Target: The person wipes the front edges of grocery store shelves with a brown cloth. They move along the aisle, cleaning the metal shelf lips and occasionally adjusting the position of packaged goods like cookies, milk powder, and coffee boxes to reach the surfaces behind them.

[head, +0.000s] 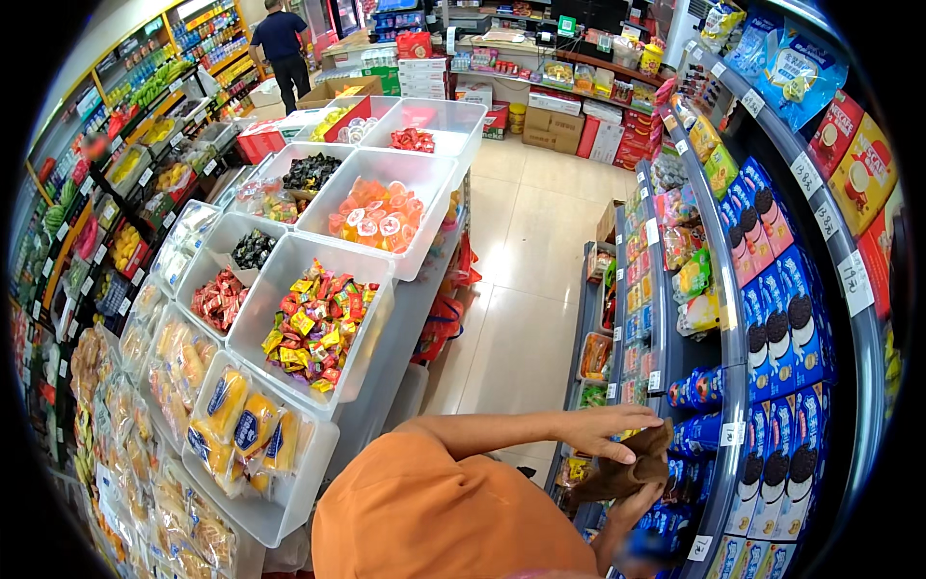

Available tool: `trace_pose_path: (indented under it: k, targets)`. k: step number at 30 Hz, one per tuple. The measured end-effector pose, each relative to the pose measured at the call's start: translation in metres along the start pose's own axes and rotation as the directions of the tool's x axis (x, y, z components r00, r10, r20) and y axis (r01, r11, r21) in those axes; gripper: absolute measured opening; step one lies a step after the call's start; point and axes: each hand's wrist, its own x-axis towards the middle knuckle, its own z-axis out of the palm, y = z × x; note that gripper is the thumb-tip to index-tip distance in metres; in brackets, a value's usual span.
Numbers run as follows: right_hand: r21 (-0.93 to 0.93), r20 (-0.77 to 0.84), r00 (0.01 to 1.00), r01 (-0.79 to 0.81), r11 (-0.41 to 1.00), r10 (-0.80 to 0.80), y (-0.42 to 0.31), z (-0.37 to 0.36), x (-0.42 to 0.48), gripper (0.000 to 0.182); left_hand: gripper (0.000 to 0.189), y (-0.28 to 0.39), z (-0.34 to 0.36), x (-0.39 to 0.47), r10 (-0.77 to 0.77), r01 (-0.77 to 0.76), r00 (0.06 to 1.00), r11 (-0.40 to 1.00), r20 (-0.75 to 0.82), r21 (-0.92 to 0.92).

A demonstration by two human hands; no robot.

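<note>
My left hand [611, 432] grips the upper edge of a brown cloth [636, 463], fingers over its top. Below it, my right hand [636, 504] holds the cloth's lower edge. Between the hands the cloth bends into an open fold, and part of it hangs to the left. Both hands are close in front of a grey shelf rack [732, 405] on the right. Blue snack packets [694, 434] lie on the shelf right behind the cloth. Tall blue Oreo boxes [778, 318] stand in rows beyond.
On the left, a display stand carries clear plastic bins, one with wrapped candies [322, 326], another with jelly cups [380, 217], another with packaged bread [242, 427]. A tiled aisle [517, 275] runs to the checkout counter [521, 58]. A person [278, 47] stands at the back left.
</note>
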Motion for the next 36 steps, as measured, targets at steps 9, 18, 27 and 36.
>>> trace_pose_path:
  k: [9,18,27,36]
  targets:
    - [-0.005,0.070,0.995,0.070,0.998,-0.069,0.007,0.011,0.029,0.043,0.078,0.000,-0.007,0.005,0.008,-0.014,0.994,0.998,-0.112,-0.059]
    - [0.283,0.023,0.998,0.050,0.958,-0.059,-0.002,0.004,0.050,0.042,0.093,0.008,0.004,0.038,-0.073,0.073,0.997,0.997,-0.004,-0.025]
    - [0.319,-0.014,0.998,0.056,0.946,-0.055,0.009,-0.017,0.060,0.035,0.081,-0.017,0.001,0.063,-0.135,0.140,0.987,0.989,0.091,-0.056]
    - [0.251,-0.066,0.995,0.093,0.963,-0.078,0.030,-0.006,0.109,0.046,0.036,-0.055,-0.079,0.124,0.077,-0.076,0.985,0.997,-0.153,0.009]
